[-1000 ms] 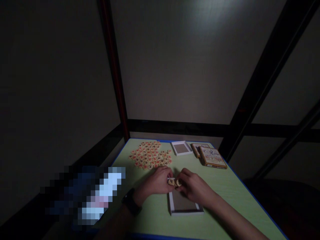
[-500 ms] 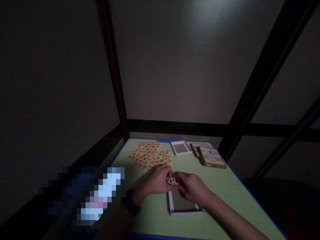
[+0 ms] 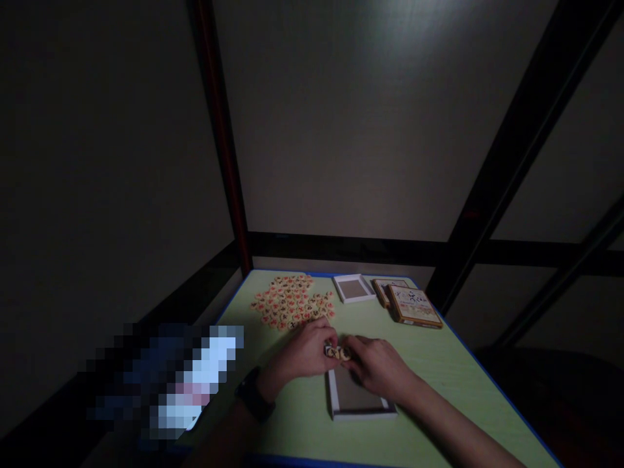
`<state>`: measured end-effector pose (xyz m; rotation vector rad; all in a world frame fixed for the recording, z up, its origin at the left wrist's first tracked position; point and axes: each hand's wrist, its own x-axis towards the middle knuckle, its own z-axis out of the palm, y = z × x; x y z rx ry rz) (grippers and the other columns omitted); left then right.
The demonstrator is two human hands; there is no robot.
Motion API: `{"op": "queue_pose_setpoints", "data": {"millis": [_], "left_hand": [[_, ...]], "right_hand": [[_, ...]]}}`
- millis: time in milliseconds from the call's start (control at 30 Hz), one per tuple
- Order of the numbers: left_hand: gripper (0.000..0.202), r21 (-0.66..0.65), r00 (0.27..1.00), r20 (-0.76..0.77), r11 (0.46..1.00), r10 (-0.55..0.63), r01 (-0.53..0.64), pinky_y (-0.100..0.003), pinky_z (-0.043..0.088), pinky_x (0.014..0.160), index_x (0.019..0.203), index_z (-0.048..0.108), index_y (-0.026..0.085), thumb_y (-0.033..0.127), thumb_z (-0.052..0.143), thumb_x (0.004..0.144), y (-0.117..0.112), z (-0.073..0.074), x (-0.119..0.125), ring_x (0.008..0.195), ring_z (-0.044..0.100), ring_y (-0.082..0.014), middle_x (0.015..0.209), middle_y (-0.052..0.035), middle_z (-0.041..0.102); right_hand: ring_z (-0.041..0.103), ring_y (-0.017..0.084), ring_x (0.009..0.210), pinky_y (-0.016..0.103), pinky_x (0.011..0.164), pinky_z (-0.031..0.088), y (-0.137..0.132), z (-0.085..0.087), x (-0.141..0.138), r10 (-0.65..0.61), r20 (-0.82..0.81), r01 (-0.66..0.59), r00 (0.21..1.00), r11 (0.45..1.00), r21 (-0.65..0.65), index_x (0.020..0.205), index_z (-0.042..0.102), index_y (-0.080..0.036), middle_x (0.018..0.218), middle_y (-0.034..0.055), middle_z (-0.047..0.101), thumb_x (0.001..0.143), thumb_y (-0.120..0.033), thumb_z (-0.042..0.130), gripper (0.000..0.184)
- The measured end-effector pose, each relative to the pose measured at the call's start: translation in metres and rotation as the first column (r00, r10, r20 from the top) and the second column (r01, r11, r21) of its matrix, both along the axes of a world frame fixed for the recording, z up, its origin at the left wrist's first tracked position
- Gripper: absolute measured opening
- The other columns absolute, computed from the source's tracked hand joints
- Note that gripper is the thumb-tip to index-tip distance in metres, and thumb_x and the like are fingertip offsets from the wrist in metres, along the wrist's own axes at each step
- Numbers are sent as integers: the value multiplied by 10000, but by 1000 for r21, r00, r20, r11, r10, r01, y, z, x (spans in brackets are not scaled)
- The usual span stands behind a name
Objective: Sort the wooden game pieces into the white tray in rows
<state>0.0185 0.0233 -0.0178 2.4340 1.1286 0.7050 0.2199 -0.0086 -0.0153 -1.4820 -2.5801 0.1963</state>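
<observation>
Low in the frame's middle, a row of round pieces (image 3: 338, 353) runs sideways between the curled left hand (image 3: 312, 348), whose hold I cannot tell, and the right hand (image 3: 377, 367), pinching its right end by the box (image 3: 355, 396).

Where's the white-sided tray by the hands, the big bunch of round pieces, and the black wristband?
White-sided tray (image 3: 353, 398): head view, on its bare brownish floor.
Round pieces (image 3: 291, 303): head view, near the bunch's middle.
Black wristband (image 3: 254, 394): head view, on its dark outer side.
</observation>
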Motion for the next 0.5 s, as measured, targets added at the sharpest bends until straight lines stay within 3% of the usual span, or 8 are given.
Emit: {"op": "queue_pose_setpoints", "data": {"millis": [500], "left_hand": [[159,-11,999,-21,999,-35,35,-251,436,707,841,710,204,174,727,685,3,1,-2,766,610,-157,830,3,677]], "right_hand": [[680,220,883,284,692,408,4,-8,-1,37,-66,-37,997,999,-3,1085,567,-184,1017,78,713,884,-164,539,204]]}}
